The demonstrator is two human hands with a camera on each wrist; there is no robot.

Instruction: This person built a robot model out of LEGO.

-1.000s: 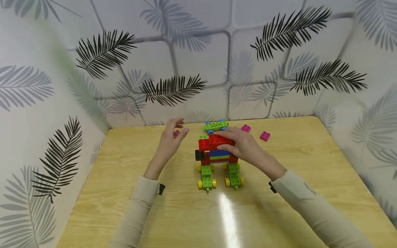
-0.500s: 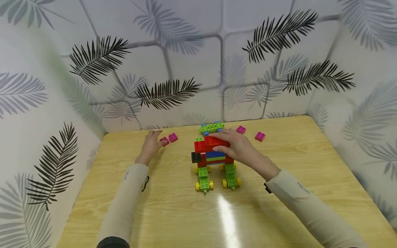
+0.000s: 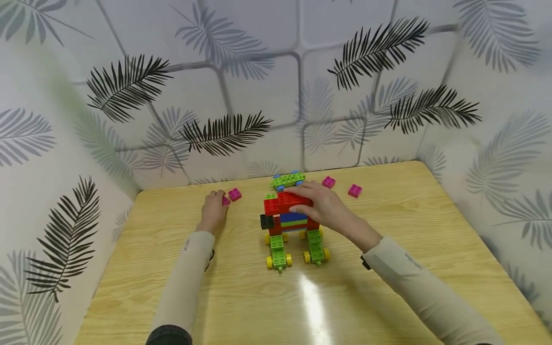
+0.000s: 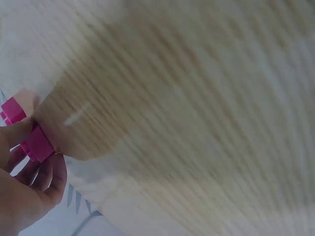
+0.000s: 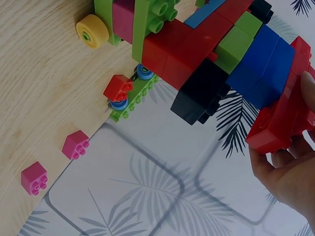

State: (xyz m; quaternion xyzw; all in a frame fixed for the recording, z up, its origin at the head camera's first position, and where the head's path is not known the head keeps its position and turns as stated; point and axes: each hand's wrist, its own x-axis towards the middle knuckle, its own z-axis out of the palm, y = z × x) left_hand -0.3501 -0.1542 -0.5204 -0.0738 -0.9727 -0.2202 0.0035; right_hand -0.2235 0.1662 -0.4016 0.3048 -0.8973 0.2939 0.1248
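At the back left of the table my left hand (image 3: 213,211) pinches a pink toy brick (image 4: 39,144) between thumb and fingers. A second pink brick (image 3: 235,194) lies just beyond it. My right hand (image 3: 324,205) grips the red bricks (image 3: 280,203) on top of a built toy-brick model, thumb on the near side. Below the red top, the model has blue bricks (image 5: 263,64), green and red layers and a black brick (image 3: 267,221) at its left end. It stands on green wheeled bases (image 3: 278,249) with yellow wheels.
Behind the model sits a green wheeled base (image 3: 288,180) with blue wheels, a red brick (image 5: 118,88) on it. Two more pink bricks (image 3: 328,182) lie at the back right of the wooden table (image 3: 388,268). A leaf-patterned wall (image 3: 258,96) rises behind the table's far edge.
My left hand has moved left, away from beside the model, and lowered onto a pink brick, closing its fingers on it. The right hand keeps its hold on the model's red top.
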